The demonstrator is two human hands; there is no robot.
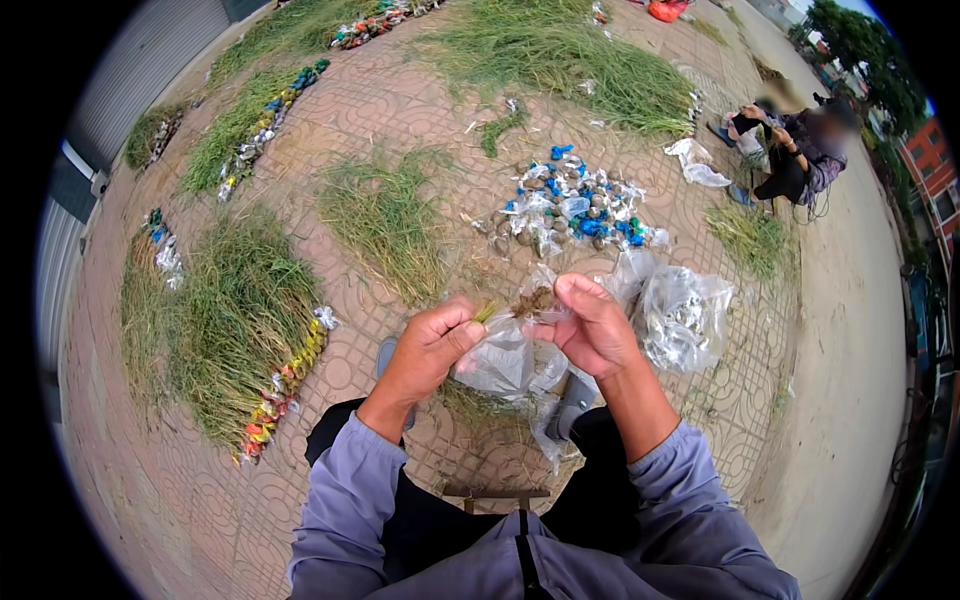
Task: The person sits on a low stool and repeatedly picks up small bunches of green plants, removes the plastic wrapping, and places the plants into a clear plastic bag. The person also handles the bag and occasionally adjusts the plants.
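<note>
My left hand (435, 345) pinches thin green stems (486, 310) and the side of a clear plastic bag (499, 360) between thumb and fingers. Opposite it, my right hand (596, 326) grips the plastic by its upper edge, thumb and forefinger together. A brown clump of roots or soil (534, 301) shows between the hands, partly wrapped by the film. More loose plastic hangs below, in front of my shoe. How far the stems run inside my left hand is hidden.
Beyond my hands lies a pile of bagged root balls (574, 206). A clear bag of plastic pieces (684, 319) sits at right. Bundled grass-like plants (232, 322) lie at left, loose ones (386, 217) ahead. A seated person (802, 146) works at upper right.
</note>
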